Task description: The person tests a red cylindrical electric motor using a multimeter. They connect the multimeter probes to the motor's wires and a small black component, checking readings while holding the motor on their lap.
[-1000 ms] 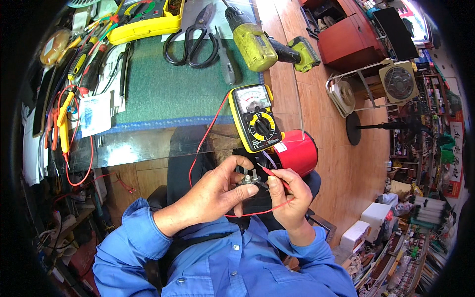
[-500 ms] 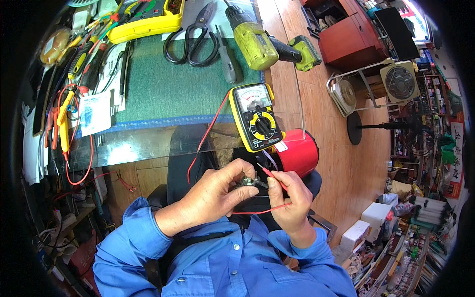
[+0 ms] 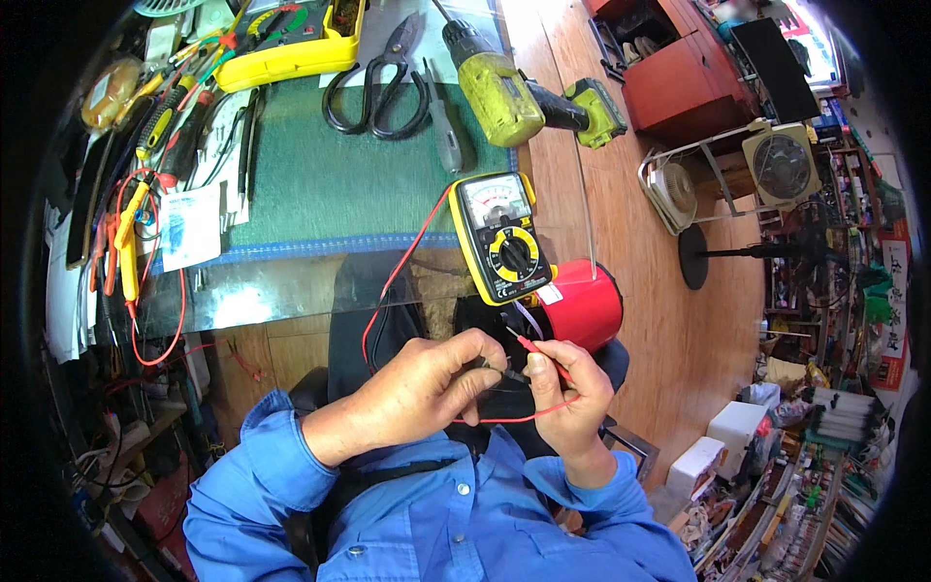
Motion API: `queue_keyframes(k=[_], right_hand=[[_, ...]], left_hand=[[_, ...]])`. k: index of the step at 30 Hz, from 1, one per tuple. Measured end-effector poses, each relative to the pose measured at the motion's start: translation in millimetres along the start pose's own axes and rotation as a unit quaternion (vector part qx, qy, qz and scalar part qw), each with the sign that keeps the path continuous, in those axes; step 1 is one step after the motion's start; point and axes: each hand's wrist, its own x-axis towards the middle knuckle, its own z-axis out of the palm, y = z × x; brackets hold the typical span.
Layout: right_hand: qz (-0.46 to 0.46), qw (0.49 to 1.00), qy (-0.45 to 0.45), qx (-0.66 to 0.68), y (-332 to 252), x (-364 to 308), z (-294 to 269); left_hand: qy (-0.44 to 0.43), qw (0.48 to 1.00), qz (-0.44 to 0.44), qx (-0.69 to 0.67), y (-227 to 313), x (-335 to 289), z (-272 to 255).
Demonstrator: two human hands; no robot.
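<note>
My left hand (image 3: 427, 384) is closed, its thumb and fingers pinched around a small dark part that they mostly hide. In my right hand (image 3: 574, 396) is a red test probe (image 3: 535, 348), its bare tip pointing up and left. A dark thin piece (image 3: 514, 371) shows between the two hands; I cannot tell which hand holds it. The red lead runs below my fingers. Above the hands, an analog multimeter (image 3: 500, 239) with a yellow-edged black case lies at the table's edge. Beneath it, a red round-sided object (image 3: 588, 307) sits by my lap.
On the green mat (image 3: 320, 179) lie black-handled scissors (image 3: 378, 89), a grey-handled screwdriver (image 3: 444, 131) and a yellow-green cordless drill (image 3: 504, 97). A yellow-cased meter (image 3: 291, 60) and several hand tools (image 3: 160, 136) crowd the left. Fans (image 3: 781, 167) stand on the wooden floor at the right.
My left fingers have shifted over the small part, which showed more plainly before. The red probe has moved slightly within the right hand's area. A black lead shows more beside my leg.
</note>
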Motion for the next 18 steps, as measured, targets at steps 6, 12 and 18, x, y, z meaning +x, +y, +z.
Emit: queue_keyframes(k=[6, 12, 18], right_hand=[[-0.045, 0.999, -0.016, 0.001, 0.8, -0.2, 0.6], [-0.007, 0.999, -0.025, 0.035, 8.5, -2.7, -2.0], [-0.029, 0.999, -0.003, 0.036, 9.9, -3.9, -1.2]], left_hand=[[0.051, 0.995, 0.075, 0.052, -2.9, -0.6, 2.2], [0.061, 0.985, 0.126, 0.105, -7.6, -0.2, -0.7], [0.061, 0.989, 0.095, 0.092, -4.7, -0.8, 0.4]])
